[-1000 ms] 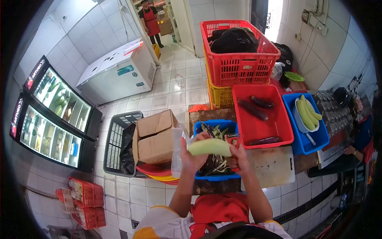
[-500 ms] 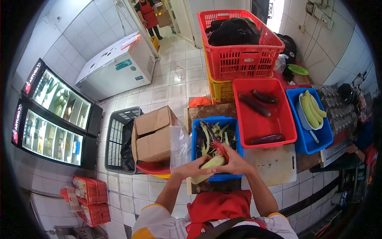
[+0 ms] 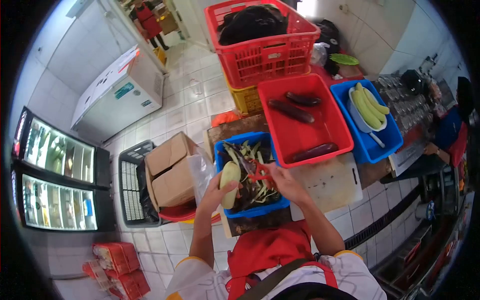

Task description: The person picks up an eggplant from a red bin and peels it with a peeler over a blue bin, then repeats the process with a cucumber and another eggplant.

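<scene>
Through the head camera I see the left hand with its fingers curled narrowly around the lower half of a peeled eggplant, thumb across its near side, its long axis pointing roughly to twelve. It sits at the nine o'clock side of a blue tub littered with peel strips. The right hand has its fingers wrapped tightly about a red peeler over the tub's three o'clock half; blur keeps me from telling whether the blade meets the skin. From that tub, I find a red tub of purple eggplants between one and two o'clock, a bowl of pale eggplants at two, and a cutting board at three on the worktop.
</scene>
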{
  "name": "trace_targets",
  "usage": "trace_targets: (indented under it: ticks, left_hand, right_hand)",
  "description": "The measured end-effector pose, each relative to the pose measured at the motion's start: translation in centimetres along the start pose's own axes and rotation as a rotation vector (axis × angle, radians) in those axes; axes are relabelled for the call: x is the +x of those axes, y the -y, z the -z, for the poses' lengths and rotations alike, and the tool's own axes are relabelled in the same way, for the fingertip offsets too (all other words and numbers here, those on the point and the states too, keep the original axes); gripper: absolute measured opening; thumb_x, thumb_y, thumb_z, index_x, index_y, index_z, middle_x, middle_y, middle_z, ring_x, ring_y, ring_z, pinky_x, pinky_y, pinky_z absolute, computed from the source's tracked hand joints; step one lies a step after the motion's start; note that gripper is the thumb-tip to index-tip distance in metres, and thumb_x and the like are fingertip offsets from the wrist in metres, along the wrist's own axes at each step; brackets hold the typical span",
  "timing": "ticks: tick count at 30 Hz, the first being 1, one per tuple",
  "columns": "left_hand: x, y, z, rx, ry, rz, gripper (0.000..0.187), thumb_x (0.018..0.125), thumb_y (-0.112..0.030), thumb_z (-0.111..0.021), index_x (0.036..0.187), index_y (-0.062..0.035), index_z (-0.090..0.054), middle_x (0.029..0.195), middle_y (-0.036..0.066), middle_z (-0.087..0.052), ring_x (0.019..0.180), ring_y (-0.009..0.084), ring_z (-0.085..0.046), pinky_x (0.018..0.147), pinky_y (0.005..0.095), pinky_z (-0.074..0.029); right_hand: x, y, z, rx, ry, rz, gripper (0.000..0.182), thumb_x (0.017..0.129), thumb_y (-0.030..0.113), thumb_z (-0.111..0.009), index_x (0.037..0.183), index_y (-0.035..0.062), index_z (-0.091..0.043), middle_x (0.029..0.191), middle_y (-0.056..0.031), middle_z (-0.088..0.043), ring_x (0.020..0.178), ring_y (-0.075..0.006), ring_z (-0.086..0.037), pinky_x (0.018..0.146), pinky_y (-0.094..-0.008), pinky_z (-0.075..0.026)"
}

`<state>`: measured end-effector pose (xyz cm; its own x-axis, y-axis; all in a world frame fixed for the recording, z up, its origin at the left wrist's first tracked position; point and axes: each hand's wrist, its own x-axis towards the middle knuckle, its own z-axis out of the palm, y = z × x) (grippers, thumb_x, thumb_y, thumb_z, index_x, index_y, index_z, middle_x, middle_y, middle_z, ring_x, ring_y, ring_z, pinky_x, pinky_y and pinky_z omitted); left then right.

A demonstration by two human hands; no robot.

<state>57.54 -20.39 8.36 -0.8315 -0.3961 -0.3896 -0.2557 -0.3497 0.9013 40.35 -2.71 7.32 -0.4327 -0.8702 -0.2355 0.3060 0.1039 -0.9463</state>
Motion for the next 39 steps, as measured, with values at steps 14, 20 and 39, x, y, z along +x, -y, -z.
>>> trace_targets:
  ticks: [14, 20, 39]
  left_hand:
    - [0.4, -5.6, -3.8, 0.878, -0.120, -0.408, 0.041, 0.062, -0.025, -0.076, 0.094, -0.0029, -0.063, 0.074, 0.018, -0.064, 0.070, 0.0342, -0.063, 0.066, 0.0393, -0.050]
    - [-0.5, -4.9, -2.9, 0.801, 0.023, -0.316, 0.042, 0.058, -0.024, -0.076, 0.093, -0.0032, -0.064, 0.074, 0.018, -0.064, 0.072, 0.0374, -0.063, 0.065, 0.0396, -0.050]
    - [-3.4, -1.1, 0.4, 0.631, 0.084, -0.282, 0.031, 0.060, -0.012, -0.074, 0.087, -0.0001, -0.062, 0.069, 0.006, -0.061, 0.061, 0.0133, -0.053, 0.061, 0.0284, -0.047]
  right_hand:
    - [1.2, 8.9, -0.8, -1.013, -0.344, 0.749, 0.038, 0.085, 0.039, -0.064, 0.058, 0.0123, -0.066, 0.051, -0.0059, -0.050, 0.061, -0.0225, -0.048, 0.074, -0.0385, -0.030]
    - [6.0, 6.5, -1.3, -1.020, -0.264, 0.970, 0.043, 0.078, 0.043, -0.069, 0.047, 0.0130, -0.062, 0.047, -0.0029, -0.051, 0.058, -0.0227, -0.047, 0.067, -0.0373, -0.030]
    - [14.2, -0.6, 0.1, -1.335, -0.006, 0.653, 0.037, 0.081, 0.043, -0.066, 0.053, 0.0184, -0.069, 0.049, -0.0024, -0.053, 0.060, -0.0206, -0.050, 0.071, -0.0369, -0.033]
